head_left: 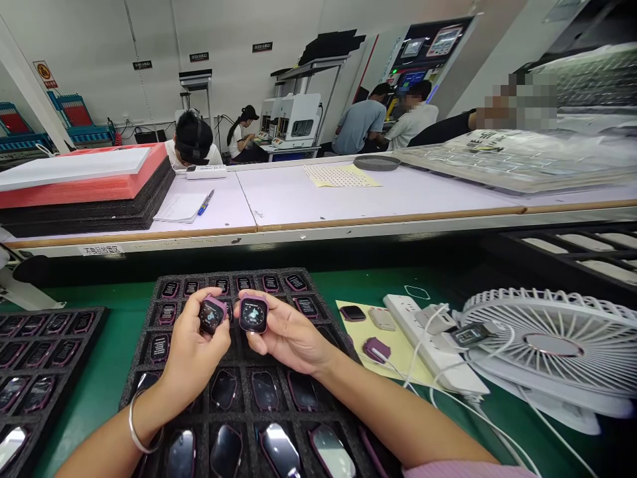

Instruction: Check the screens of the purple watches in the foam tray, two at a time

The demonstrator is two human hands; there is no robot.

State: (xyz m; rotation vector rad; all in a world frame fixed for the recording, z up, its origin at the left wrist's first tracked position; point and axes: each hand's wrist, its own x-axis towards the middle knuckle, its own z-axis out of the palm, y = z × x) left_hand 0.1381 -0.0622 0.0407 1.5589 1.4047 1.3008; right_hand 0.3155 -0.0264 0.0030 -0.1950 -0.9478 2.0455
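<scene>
My left hand [192,348] is closed around a small purple smartwatch body [212,315] with a lit screen. My right hand [283,335] pinches a second purple smartwatch body [253,314], its screen also lit and facing me. Both hands hover side by side over a black foam tray [149,372] whose pockets hold several more watch bodies with dark screens. A silver bangle sits on my left wrist.
A second black foam tray [34,358] lies at the left. At the right lie a yellow sheet [398,358] with loose watch parts, a white power strip [428,342] with cables and a white fan [547,345]. A white shelf runs behind; several people sit beyond it.
</scene>
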